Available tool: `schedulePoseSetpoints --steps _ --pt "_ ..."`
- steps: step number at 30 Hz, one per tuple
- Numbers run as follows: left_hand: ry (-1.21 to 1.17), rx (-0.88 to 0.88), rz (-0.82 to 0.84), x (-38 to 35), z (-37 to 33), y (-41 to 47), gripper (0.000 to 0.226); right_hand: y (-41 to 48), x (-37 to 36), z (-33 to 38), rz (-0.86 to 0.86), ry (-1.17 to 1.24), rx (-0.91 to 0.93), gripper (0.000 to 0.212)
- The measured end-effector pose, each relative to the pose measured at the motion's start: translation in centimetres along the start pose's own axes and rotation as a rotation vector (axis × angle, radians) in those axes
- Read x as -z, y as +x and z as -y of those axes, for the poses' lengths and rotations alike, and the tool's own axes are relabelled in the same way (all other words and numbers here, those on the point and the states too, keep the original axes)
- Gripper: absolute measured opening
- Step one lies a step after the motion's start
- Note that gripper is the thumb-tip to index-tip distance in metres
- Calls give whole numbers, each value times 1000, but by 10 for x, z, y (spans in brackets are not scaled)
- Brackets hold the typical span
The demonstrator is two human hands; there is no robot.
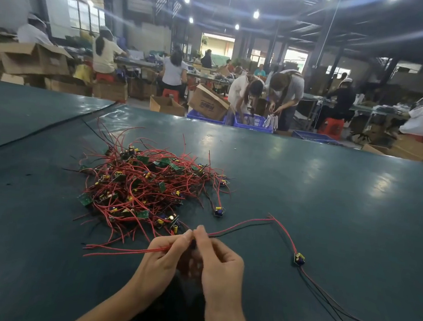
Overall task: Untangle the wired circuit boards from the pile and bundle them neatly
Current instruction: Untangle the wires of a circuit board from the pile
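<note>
A tangled pile of small green circuit boards with red and black wires (149, 188) lies on the dark green table (330, 196), left of centre. Just in front of it, my left hand (163, 256) and my right hand (219, 261) meet, fingertips pinching a few red and black wires together. Red wire ends (120, 251) stick out to the left of my left hand. To the right the held wires (245, 226) arc across the table. One separate wired board (299, 259) lies at the right, its wires trailing toward the near edge. Another single board (218, 211) sits beside the pile.
A dark seam (55, 123) runs across the table cover at the far left. Beyond the far edge stand cardboard boxes (208, 101), blue crates (254, 122), red stools and several people working at other benches.
</note>
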State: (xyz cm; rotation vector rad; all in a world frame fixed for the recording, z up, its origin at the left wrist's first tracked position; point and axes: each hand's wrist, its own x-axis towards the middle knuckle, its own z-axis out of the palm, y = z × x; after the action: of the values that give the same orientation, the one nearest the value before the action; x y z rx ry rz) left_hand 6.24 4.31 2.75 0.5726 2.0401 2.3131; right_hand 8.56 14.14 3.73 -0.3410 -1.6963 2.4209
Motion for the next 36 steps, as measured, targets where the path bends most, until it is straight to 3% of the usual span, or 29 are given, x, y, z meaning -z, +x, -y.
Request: schedulePoseSetpoints --steps 2,10,15,18,21,23,25,28,32,36 --pt "-2 13 24 2 -1 0 39 -3 -1 0 23 -33 15 23" --pt "-9 60 -39 8 -5 3 41 19 27 16 -271 102 -17 20" --pt "13 76 45 6 -5 2 45 26 41 27 -328 207 45 24" --pt "-17 85 39 8 -5 2 46 23 36 24 -261 69 71 32" --pt "-26 111 3 10 -1 2 42 12 18 12 6 -196 15 65" --pt "-5 130 55 10 0 2 44 5 7 3 165 -266 26 69" --pt "52 88 102 12 0 3 55 2 5 0 178 -369 79 61" --pt "253 32 85 18 0 3 63 5 10 3 20 -441 79 55" --pt "418 -17 -17 30 7 5 64 17 23 19 -285 105 -149 44" --pt "416 -36 -49 32 11 8 54 23 46 34 -426 455 -277 33"
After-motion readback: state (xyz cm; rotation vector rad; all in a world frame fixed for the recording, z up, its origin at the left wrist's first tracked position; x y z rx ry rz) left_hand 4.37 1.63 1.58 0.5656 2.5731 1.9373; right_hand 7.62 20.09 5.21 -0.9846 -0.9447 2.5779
